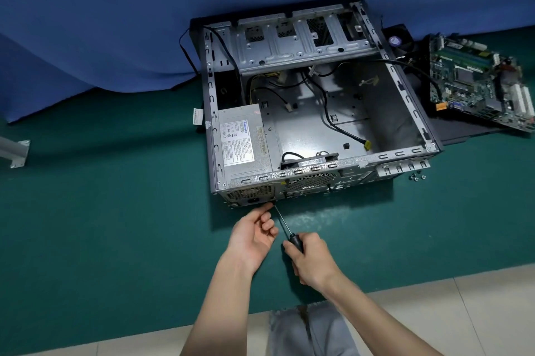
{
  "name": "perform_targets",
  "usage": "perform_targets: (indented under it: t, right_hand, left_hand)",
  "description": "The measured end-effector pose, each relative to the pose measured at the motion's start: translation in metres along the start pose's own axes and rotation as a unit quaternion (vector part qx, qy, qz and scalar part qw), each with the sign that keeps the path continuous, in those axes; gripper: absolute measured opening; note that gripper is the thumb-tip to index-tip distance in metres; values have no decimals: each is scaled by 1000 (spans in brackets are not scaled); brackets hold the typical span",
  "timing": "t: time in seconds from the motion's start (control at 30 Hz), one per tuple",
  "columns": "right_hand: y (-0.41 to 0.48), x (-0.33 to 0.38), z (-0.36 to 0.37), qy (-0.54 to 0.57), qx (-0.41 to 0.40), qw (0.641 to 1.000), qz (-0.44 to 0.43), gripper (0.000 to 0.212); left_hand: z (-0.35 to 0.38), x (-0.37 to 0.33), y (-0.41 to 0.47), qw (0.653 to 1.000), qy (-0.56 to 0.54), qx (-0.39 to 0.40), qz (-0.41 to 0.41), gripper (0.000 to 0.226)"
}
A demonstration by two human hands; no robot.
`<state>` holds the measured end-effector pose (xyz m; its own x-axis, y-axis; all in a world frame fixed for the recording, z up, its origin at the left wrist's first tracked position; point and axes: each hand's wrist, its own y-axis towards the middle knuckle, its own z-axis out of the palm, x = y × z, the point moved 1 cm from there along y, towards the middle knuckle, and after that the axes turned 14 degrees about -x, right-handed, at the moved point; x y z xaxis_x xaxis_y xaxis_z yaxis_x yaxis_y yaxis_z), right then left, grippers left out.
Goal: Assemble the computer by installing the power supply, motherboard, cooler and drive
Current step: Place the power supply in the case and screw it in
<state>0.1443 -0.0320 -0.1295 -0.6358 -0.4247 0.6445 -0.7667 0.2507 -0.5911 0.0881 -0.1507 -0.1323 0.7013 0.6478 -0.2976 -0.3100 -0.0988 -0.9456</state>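
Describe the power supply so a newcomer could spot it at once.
Start at the open metal computer case lying on the green mat. In its near left corner sits the power supply, a closed grey box. It alone carries a white printed label, unlike the bare steel and loose black cables beside it.

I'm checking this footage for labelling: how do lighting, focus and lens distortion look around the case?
Head view: soft, even light; the computer case throws a shadow onto the green mat on its near side; a pale sheen lies on the mat right of the screwdriver; wide-angle bowing curves the case edges; the power supply label is too small to read.
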Motion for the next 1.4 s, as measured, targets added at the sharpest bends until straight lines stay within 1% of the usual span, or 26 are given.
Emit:
perform_targets:
  t: [0.1, 0.17, 0.2, 0.3, 0.33, 0.4, 0.5, 0.53, 0.57, 0.67, 0.7, 0.73, 0.77, 0.8, 0.83, 0.87, 0.9, 0.93, 1.0, 1.07, 1.13, 1.17, 1.23, 1.3, 1.33, 1.4]
  right_hand:
    - [-2, 2, 1, -3, -9, 1000, -3, 31]
    - [-6, 1, 3, 74, 13, 997, 36, 29]
    - [-8, 1, 5, 131, 34, 988, 68, 28]
    - [-13, 3, 11, 282, 91, 943, 151, 27]
    - [-14, 3, 14, 312, 102, 929, 170, 26]
    - [-14, 2, 17, 345, 108, 911, 198, 21]
    - [-13, 1, 20, 323, 87, 921, 201, 19]
    - [-12, 1, 21, 317, 78, 924, 201, 21]
    - [-12, 1, 21, 316, 71, 924, 204, 22]
    - [-14, 4, 20, 343, 45, 914, 213, 19]
    - [-16, 5, 19, 341, 27, 916, 210, 17]
    - [-18, 6, 19, 316, -5, 928, 195, 22]
    - [-20, 5, 20, 264, -44, 948, 171, 30]
    - [-22, 3, 23, 178, -90, 971, 132, 35]
    - [-24, 2, 24, 90, -135, 982, 94, 34]
    - [-24, 1, 25, 48, -170, 981, 76, 30]
    - [-25, 0, 26, 62, -182, 978, 79, 26]
    - [-26, 0, 26, 130, -176, 971, 94, 23]
    - [-26, -2, 27, 294, -117, 938, 140, 18]
    - [-27, 0, 27, 381, -58, 907, 172, 17]
    - [-30, 2, 31, 389, -46, 902, 183, 19]
    - [-30, 3, 33, 381, -67, 904, 180, 18]
    - [-29, 1, 35, 329, -145, 921, 153, 25]
    - [-26, 0, 33, 279, -183, 935, 122, 24]
    - [-26, -2, 32, 293, -168, 933, 122, 23]
    - [-26, -3, 29, 378, -116, 905, 154, 18]
  left_hand:
    - [1, 0, 0, 1000, 17, -5, 18, 18]
    - [1, 1, 1, 999, 31, -14, 30, 17]
    - [0, 1, 1, 998, 40, -20, 40, 16]
    - [1, 3, 1, 992, 80, -50, 81, 10]
    - [2, 4, 1, 987, 107, -68, 96, 14]
    - [3, 7, 3, 967, 171, -119, 144, 27]
    - [6, 10, 5, 913, 248, -197, 258, 14]
    - [7, 11, 4, 897, 276, -204, 280, 12]
    - [8, 11, 4, 893, 290, -195, 284, 12]
    - [12, 9, 4, 920, 258, -142, 257, 16]
    - [12, 8, 3, 919, 257, -143, 263, 17]
    - [13, 7, 3, 915, 258, -148, 274, 17]
    - [14, 6, 3, 912, 256, -153, 282, 17]
    - [13, 7, 4, 911, 251, -156, 288, 14]
    - [14, 8, 3, 911, 246, -156, 292, 10]
    - [14, 10, 2, 911, 241, -156, 295, 7]
    - [14, 11, 1, 910, 238, -159, 298, 6]
    - [13, 11, 1, 909, 237, -163, 301, 9]
    - [9, 12, 2, 913, 239, -154, 292, 14]
    - [8, 10, 2, 919, 254, -131, 270, 14]
    - [8, 7, 2, 919, 260, -122, 269, 10]
    - [9, 6, 1, 918, 255, -125, 275, 7]
    - [11, 8, -1, 919, 244, -132, 280, 1]
    - [10, 10, -2, 926, 237, -124, 266, 3]
    - [8, 10, -1, 932, 238, -111, 250, 4]
    - [3, 8, -1, 942, 248, -79, 214, 4]
